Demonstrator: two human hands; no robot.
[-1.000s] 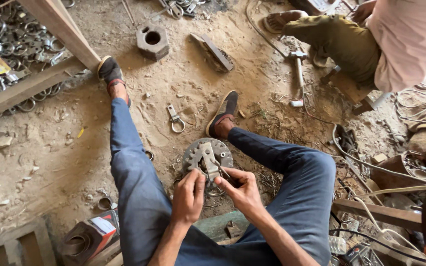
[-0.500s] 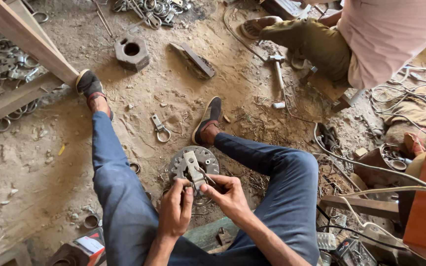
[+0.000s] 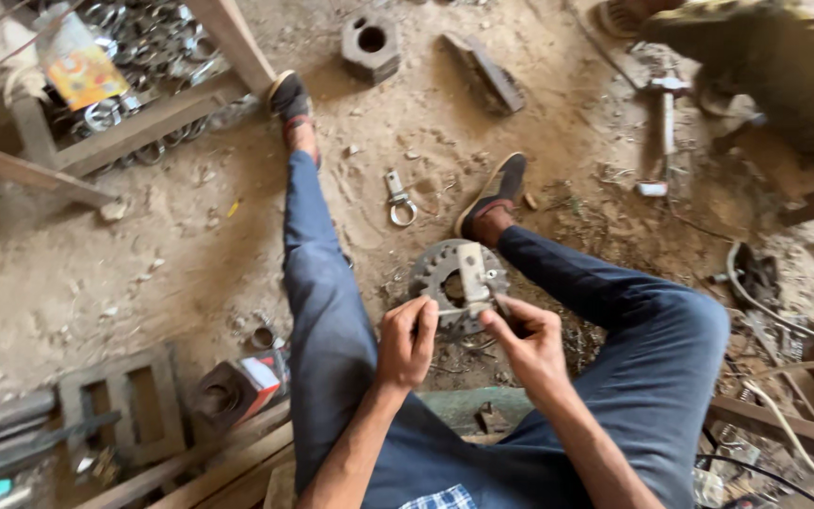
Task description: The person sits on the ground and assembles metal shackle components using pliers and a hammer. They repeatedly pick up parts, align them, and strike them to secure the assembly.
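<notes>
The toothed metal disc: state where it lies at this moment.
In the head view, the toothed metal disc lies on the dirt floor between the person's legs, just beyond the left hand and right hand, near the dark shoe.

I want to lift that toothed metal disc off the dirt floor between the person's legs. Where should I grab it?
Grip the toothed disc by its bare left rim, from the left: it lies flat, and the metal block, left hand and right hand crowd its middle and near edge.

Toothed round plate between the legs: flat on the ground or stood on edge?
Flat. The toothed round plate shows its full face on the dirt floor; both hands work above it.
</notes>
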